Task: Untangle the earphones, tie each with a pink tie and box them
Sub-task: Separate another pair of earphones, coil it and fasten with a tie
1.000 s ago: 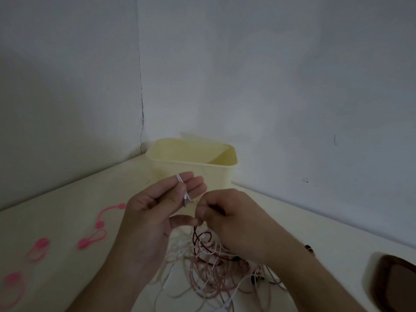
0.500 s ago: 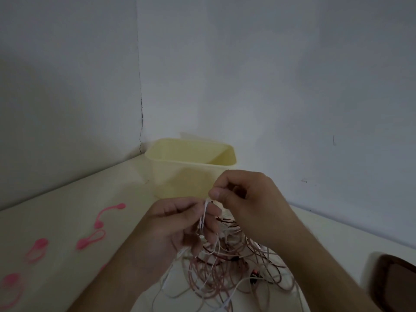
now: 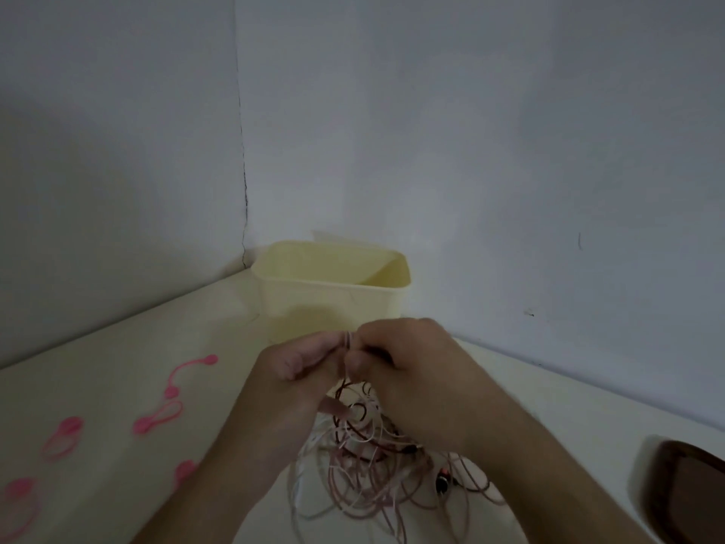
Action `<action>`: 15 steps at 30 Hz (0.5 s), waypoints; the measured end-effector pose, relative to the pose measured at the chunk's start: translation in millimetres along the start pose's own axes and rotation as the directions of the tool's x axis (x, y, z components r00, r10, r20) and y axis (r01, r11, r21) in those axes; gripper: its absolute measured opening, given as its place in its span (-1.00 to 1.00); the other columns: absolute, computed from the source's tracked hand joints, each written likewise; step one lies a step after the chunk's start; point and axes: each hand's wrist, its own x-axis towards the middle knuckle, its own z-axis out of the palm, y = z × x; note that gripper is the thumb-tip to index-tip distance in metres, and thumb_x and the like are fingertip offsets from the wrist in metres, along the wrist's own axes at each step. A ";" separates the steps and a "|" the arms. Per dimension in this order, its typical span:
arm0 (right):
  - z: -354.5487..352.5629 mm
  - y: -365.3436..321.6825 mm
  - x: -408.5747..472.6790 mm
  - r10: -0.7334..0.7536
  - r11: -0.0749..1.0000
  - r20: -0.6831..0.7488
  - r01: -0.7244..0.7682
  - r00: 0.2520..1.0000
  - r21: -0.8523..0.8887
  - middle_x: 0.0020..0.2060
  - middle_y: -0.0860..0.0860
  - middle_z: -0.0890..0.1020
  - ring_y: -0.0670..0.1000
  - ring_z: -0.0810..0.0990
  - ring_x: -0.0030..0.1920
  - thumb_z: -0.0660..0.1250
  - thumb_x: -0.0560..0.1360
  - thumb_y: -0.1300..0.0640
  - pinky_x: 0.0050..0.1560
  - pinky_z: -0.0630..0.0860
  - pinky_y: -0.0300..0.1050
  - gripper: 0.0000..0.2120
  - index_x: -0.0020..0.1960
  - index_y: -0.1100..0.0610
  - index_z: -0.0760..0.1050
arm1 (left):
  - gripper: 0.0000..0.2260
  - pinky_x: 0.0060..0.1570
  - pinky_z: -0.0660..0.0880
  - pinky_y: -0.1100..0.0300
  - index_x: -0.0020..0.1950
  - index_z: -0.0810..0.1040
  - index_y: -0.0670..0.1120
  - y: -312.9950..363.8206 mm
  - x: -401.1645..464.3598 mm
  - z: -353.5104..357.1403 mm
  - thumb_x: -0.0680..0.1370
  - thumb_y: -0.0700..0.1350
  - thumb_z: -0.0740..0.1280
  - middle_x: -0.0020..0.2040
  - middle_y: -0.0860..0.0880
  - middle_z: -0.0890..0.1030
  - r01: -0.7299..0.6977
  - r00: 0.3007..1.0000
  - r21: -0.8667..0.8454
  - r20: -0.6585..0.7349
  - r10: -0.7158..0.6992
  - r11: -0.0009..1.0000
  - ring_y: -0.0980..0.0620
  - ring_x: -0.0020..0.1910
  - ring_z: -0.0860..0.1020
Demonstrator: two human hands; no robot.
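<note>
- Left hand [image 3: 298, 363] and right hand [image 3: 408, 371] meet at frame centre, both pinching earphone cable [image 3: 347, 341].
- Tangled earphones [image 3: 365, 477] on desk [image 3: 117, 378], lower centre.
- Yellow box [image 3: 333, 296] behind; pink ties [image 3: 157, 418] lower left.

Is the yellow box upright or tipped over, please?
Upright. The yellow box stands on the table with its open rim facing up, near the wall corner. Cannot tell whether anything lies inside.
</note>
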 end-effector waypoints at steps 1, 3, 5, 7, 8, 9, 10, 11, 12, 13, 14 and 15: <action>-2.8 2.2 0.2 -0.001 1.000 -0.041 0.001 0.999 0.023 -0.31 -0.08 0.63 -0.09 0.56 -0.31 0.34 0.65 0.01 -0.26 0.54 -0.07 -0.78 -0.16 0.02 0.57 | -0.75 -0.33 0.61 0.08 0.03 0.78 -0.09 0.5 -0.5 -0.1 0.64 -0.30 0.31 -0.09 -0.11 0.76 0.024 0.998 -0.008 0.052 -0.023 1.000 0.02 -0.12 0.71; -7.0 7.5 0.0 -0.003 0.996 -0.127 0.015 0.992 0.093 -0.41 -0.12 0.60 -0.14 0.52 -0.40 0.40 0.63 0.01 -0.35 0.45 -0.23 -0.75 -0.21 0.03 0.58 | -0.82 -0.36 0.53 0.09 0.01 0.75 -0.18 2.2 -0.9 -0.8 0.64 -0.28 0.34 -0.13 -0.21 0.73 0.080 0.984 -0.051 0.164 -0.071 0.995 -0.06 -0.18 0.70; -8.4 12.6 1.2 0.007 0.984 -0.191 0.027 0.982 0.175 -0.43 -0.07 0.57 -0.15 0.46 -0.42 0.46 0.59 0.01 -0.35 0.42 -0.22 -0.75 -0.23 0.04 0.58 | -0.80 -0.38 0.50 0.13 0.01 0.73 -0.27 2.8 -1.7 -2.8 0.55 -0.21 0.34 -0.16 -0.28 0.71 0.153 0.957 -0.172 0.270 -0.102 0.973 -0.12 -0.24 0.68; -5.1 16.2 2.5 0.026 0.963 -0.212 0.032 0.977 0.267 -0.43 -0.05 0.51 -0.11 0.42 -0.39 0.48 0.59 0.02 -0.33 0.41 -0.16 -0.75 -0.22 0.07 0.58 | -0.75 -0.41 0.49 0.16 0.01 0.72 -0.32 4.9 -2.8 -3.9 0.51 -0.20 0.32 -0.18 -0.29 0.69 0.208 0.944 -0.324 0.312 -0.103 0.923 -0.11 -0.29 0.67; -2.5 17.6 3.5 0.034 0.955 -0.213 0.031 0.976 0.295 -0.44 -0.08 0.47 -0.12 0.39 -0.39 0.46 0.60 0.03 -0.33 0.38 -0.16 -0.75 -0.22 0.09 0.58 | -0.76 -0.43 0.48 0.17 0.01 0.72 -0.32 6.3 -3.6 -3.5 0.51 -0.20 0.33 -0.18 -0.28 0.69 0.203 0.951 -0.379 0.296 -0.090 0.903 -0.10 -0.29 0.67; -0.1 18.7 4.2 0.036 0.955 -0.209 0.028 0.977 0.294 -0.44 -0.09 0.44 -0.14 0.37 -0.39 0.43 0.62 0.04 -0.34 0.36 -0.18 -0.73 -0.22 0.10 0.57 | -0.78 -0.45 0.48 0.18 0.01 0.73 -0.30 7.3 -4.6 -2.3 0.53 -0.22 0.34 -0.16 -0.27 0.71 0.178 0.963 -0.422 0.258 -0.071 0.889 -0.08 -0.27 0.69; 2.5 19.0 5.0 0.034 0.963 -0.197 0.020 0.980 0.268 -0.45 -0.10 0.43 -0.15 0.36 -0.41 0.39 0.64 0.07 -0.34 0.35 -0.20 -0.73 -0.23 0.10 0.55 | -0.78 -0.46 0.50 0.19 0.02 0.75 -0.28 8.3 -5.6 -0.9 0.53 -0.24 0.32 -0.12 -0.25 0.73 0.146 0.977 -0.460 0.208 -0.054 0.876 -0.06 -0.22 0.71; 5.1 18.6 5.6 0.034 0.973 -0.173 0.008 0.984 0.232 -0.46 -0.11 0.44 -0.15 0.37 -0.42 0.35 0.65 0.09 -0.34 0.33 -0.21 -0.72 -0.25 0.07 0.53 | -0.74 -0.45 0.52 0.19 0.05 0.75 -0.25 8.9 -5.5 0.1 0.53 -0.25 0.29 -0.06 -0.23 0.75 0.109 0.988 -0.491 0.152 -0.039 0.864 -0.05 -0.14 0.74; 7.5 17.2 6.2 0.040 0.981 -0.134 -0.013 0.990 0.191 -0.47 -0.13 0.46 -0.15 0.39 -0.44 0.32 0.65 0.10 -0.35 0.31 -0.25 -0.71 -0.26 0.03 0.52 | -0.71 -0.42 0.54 0.19 0.11 0.74 -0.24 10.1 -4.2 0.4 0.53 -0.26 0.26 0.03 -0.22 0.75 0.076 0.995 -0.516 0.099 -0.028 0.853 -0.04 -0.02 0.75; 9.6 15.0 6.3 0.049 0.988 -0.081 -0.037 0.996 0.148 -0.48 -0.16 0.49 -0.16 0.42 -0.45 0.30 0.66 0.09 -0.37 0.29 -0.30 -0.70 -0.26 0.01 0.52 | -0.69 -0.38 0.58 0.18 0.18 0.71 -0.24 10.9 -2.2 -0.4 0.54 -0.28 0.25 0.12 -0.19 0.74 0.045 0.998 -0.525 0.055 -0.019 0.850 -0.04 0.10 0.73; 10.7 12.5 6.2 0.054 0.993 -0.023 -0.051 0.998 0.107 -0.47 -0.19 0.51 -0.16 0.44 -0.44 0.30 0.67 0.06 -0.37 0.30 -0.30 -0.70 -0.24 0.00 0.53 | -0.68 -0.33 0.61 0.16 0.25 0.67 -0.24 11.5 -0.2 -1.5 0.56 -0.29 0.24 0.19 -0.16 0.73 0.017 1.000 -0.506 0.020 -0.009 0.863 -0.05 0.18 0.71; 11.5 10.5 5.9 0.047 0.996 0.027 -0.048 0.999 0.073 -0.45 -0.18 0.53 -0.17 0.46 -0.42 0.30 0.68 0.05 -0.37 0.32 -0.29 -0.71 -0.22 0.01 0.54 | -0.68 -0.28 0.64 0.13 0.30 0.64 -0.21 10.0 1.8 -2.7 0.60 -0.29 0.24 0.22 -0.13 0.72 -0.008 1.000 -0.449 -0.010 0.004 0.893 -0.05 0.23 0.69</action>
